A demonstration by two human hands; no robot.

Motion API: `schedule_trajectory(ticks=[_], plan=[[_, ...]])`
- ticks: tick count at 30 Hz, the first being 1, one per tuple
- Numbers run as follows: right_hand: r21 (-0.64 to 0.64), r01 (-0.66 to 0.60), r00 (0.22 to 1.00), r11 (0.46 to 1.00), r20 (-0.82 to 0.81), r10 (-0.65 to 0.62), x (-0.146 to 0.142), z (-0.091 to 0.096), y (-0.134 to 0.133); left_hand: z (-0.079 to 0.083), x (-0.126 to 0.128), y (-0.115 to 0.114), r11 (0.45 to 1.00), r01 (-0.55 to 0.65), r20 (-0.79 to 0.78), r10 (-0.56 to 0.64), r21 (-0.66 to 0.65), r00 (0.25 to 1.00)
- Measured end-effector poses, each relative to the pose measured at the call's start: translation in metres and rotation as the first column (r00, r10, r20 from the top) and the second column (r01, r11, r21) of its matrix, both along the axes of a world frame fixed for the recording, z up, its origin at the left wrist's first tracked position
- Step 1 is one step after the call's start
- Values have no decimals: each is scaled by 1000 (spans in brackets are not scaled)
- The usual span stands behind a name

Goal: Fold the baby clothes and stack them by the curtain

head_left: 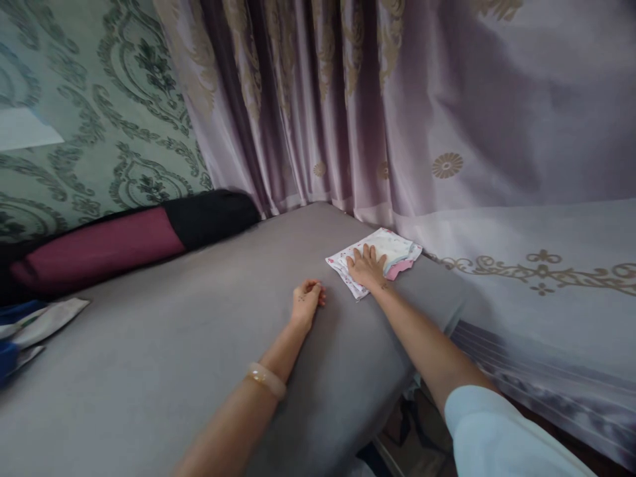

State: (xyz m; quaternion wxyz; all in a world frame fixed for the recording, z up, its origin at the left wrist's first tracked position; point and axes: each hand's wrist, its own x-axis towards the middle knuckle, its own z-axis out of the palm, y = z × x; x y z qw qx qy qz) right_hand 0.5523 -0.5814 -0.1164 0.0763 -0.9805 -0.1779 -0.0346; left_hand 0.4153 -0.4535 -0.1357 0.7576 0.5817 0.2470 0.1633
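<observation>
A small stack of folded clothes [397, 246], white with a fine print and a pink piece showing at its edge, lies near the far right corner of the bed [213, 344]. My right hand [366, 266] rests flat on top of the stack, fingers spread. To the left of the stack, my left hand [307, 301] hovers over or touches the grey sheet, its fingers curled together. Whether anything is inside those fingers cannot be seen. A pale bangle [267, 381] circles my left wrist.
A long black and maroon bag or bolster [104, 245] lies along the wall side. Blue and white clothes [34, 328] sit at the left edge. Purple curtains [308, 99] hang close behind the bed's far and right sides. Dark items show below the right edge.
</observation>
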Motion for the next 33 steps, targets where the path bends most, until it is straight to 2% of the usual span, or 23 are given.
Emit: schedule_trajectory(ticks=[4, 7, 11, 16, 19, 22, 24, 26, 29, 33], plan=[[2, -195, 977, 981, 85, 194, -3, -2, -3, 3, -50, 48, 1000, -20, -31, 20, 6, 999], [-38, -333, 942, 942, 38, 334, -4, -1, -4, 8, -92, 81, 998, -59, -68, 61, 20, 996], [-70, -347, 937, 935, -2, 348, -2, -1, -3, 14, -142, 114, 991, -123, -134, 130, 55, 982], [-40, -335, 940, 941, -76, 332, 2, 1, -2, 20, -192, 138, 968, -238, -213, 249, 77, 945], [41, -228, 969, 973, -88, 231, 11, 7, -5, 19, -216, 146, 955, -291, -243, 298, 65, 923], [114, 37, 997, 993, 57, -44, 26, 12, -16, 14, -229, 150, 944, -330, -230, 326, 22, 917], [164, 209, 969, 964, 101, -227, 38, 11, -27, 11, -232, 151, 937, -348, -208, 339, -7, 917], [194, 333, 929, 923, 102, -357, 49, 7, -38, 10, -231, 150, 934, -358, -189, 348, -20, 918], [198, 413, 909, 889, -25, -416, 60, -1, -51, 10, -228, 148, 934, -355, -169, 345, -31, 923], [195, 443, 895, 875, -45, -443, 62, -2, -54, 13, -226, 145, 931, -361, -120, 353, -53, 928]])
